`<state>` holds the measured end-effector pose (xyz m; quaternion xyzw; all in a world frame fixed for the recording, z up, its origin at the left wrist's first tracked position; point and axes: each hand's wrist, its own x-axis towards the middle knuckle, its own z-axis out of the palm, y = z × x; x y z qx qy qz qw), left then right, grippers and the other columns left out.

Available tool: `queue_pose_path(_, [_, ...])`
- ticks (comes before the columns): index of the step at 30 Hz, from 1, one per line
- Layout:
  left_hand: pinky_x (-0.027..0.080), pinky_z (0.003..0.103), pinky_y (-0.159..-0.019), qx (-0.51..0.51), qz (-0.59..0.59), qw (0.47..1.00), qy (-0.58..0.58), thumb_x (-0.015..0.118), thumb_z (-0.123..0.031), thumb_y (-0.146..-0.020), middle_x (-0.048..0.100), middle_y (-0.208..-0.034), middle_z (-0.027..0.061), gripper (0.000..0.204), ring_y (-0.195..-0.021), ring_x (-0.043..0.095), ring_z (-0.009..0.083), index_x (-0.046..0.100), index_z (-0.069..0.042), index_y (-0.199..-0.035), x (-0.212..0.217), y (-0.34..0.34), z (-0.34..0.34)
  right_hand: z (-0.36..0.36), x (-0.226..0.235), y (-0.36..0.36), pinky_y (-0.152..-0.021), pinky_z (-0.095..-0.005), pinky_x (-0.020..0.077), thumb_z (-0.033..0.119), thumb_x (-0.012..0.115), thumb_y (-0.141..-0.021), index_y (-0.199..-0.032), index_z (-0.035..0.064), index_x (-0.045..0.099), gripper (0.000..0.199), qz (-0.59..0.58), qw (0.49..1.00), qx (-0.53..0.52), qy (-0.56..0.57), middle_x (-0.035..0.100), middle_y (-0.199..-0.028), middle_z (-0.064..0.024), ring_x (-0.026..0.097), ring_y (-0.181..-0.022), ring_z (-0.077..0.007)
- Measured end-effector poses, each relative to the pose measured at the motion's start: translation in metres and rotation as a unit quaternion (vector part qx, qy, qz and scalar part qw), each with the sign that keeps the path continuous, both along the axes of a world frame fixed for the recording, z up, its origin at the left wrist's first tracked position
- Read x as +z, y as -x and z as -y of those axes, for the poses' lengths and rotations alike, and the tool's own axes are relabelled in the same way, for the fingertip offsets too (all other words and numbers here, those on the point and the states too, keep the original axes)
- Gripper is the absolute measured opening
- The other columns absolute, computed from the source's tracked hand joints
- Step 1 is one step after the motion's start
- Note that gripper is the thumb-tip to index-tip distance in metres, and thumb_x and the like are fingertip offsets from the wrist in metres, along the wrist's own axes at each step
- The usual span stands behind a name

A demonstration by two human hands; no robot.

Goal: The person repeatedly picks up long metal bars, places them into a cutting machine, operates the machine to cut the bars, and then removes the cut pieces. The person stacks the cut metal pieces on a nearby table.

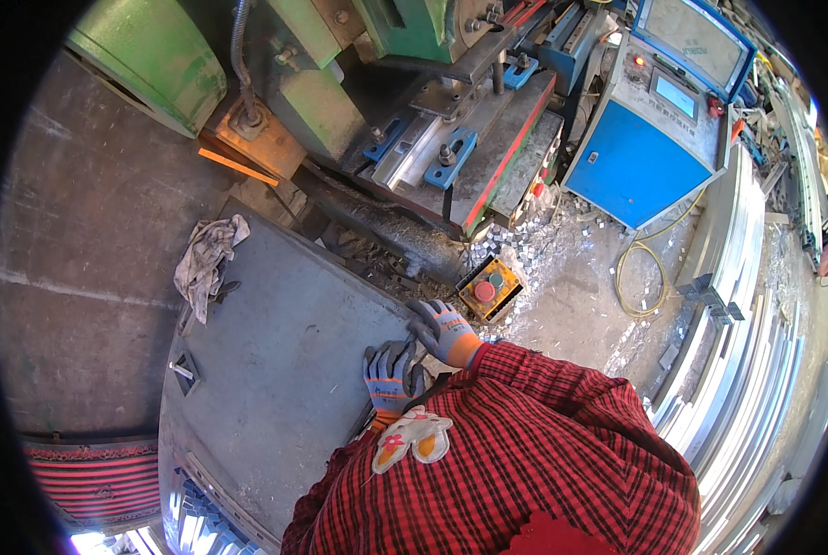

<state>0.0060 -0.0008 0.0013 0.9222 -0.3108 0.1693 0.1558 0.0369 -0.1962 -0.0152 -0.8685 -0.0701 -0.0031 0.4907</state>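
Observation:
Both of my hands wear grey work gloves with orange cuffs and are close together at the near right edge of a grey metal table. My left hand rests on the tabletop near the edge, its fingers stretched out and slightly apart, with nothing visible in them. Just right of it and a little farther, my right hand lies over the table's corner, fingers extended to the left and the palm hidden. Beyond the right hand, a yellow button box with a red and a green button sits low by the machine.
A green press with a clamped die stands ahead. At upper right is a blue control cabinet. Long metal profiles are stacked at right. A crumpled rag hangs over the table's far left corner. Small metal offcuts litter the floor.

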Motion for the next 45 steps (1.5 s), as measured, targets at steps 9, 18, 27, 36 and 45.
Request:
queue_pose_path(9, [0.035, 0.057, -0.110, 0.006, 0.001, 1.000, 0.002, 0.063, -0.037, -0.084, 0.060, -0.125, 0.0096, 0.046, -0.118, 0.055, 0.0305, 0.067, -0.017, -0.125, 0.003, 0.003, 0.000, -0.002, -0.006, 0.000, -0.099, -0.0524, 0.0434, 0.038, 0.052, -0.099, -0.144, 0.0107, 0.044, 0.053, -0.001, 1.000, 0.004, -0.015, 0.053, -0.126, -0.0248, 0.053, -0.115, -0.0450])
queue_pose_path(18, [0.036, 0.056, -0.109, 0.016, 0.027, 0.999, 0.015, 0.063, -0.037, -0.084, 0.062, -0.122, 0.0075, 0.045, -0.116, 0.057, 0.0284, 0.067, -0.017, -0.124, 0.007, 0.004, 0.007, -0.001, -0.009, 0.000, -0.098, -0.0526, 0.0438, 0.040, 0.052, -0.099, -0.143, 0.0105, 0.045, 0.053, 0.007, 1.000, 0.003, -0.012, 0.053, -0.126, -0.0250, 0.052, -0.115, -0.0454])
queue_pose_path(27, [0.036, 0.056, -0.109, 0.018, 0.032, 0.999, 0.015, 0.063, -0.036, -0.084, 0.061, -0.124, 0.0074, 0.044, -0.117, 0.056, 0.0281, 0.068, -0.017, -0.124, 0.002, 0.003, 0.005, 0.000, -0.011, 0.000, -0.098, -0.0522, 0.0439, 0.039, 0.051, -0.099, -0.143, 0.0111, 0.044, 0.053, 0.020, 1.000, 0.004, -0.008, 0.053, -0.124, -0.0245, 0.052, -0.115, -0.0452])
queue_pose_path(36, [0.036, 0.056, -0.110, 0.017, 0.018, 1.000, 0.019, 0.064, -0.035, -0.084, 0.061, -0.124, 0.0077, 0.044, -0.117, 0.056, 0.0295, 0.068, -0.017, -0.124, -0.004, 0.005, 0.003, 0.000, -0.006, 0.002, -0.098, -0.0524, 0.0440, 0.039, 0.052, -0.099, -0.143, 0.0117, 0.045, 0.052, 0.009, 1.000, 0.002, -0.004, 0.054, -0.124, -0.0245, 0.053, -0.115, -0.0451])
queue_pose_path(45, [0.037, 0.056, -0.109, 0.012, 0.017, 0.999, 0.031, 0.066, -0.032, -0.082, 0.061, -0.121, 0.0091, 0.044, -0.115, 0.056, 0.0307, 0.069, -0.017, -0.123, -0.001, 0.005, 0.005, 0.000, -0.009, 0.001, -0.099, -0.0517, 0.0433, 0.040, 0.053, -0.099, -0.143, 0.0123, 0.045, 0.052, 0.015, 1.000, 0.003, -0.013, 0.053, -0.125, -0.0239, 0.053, -0.116, -0.0445])
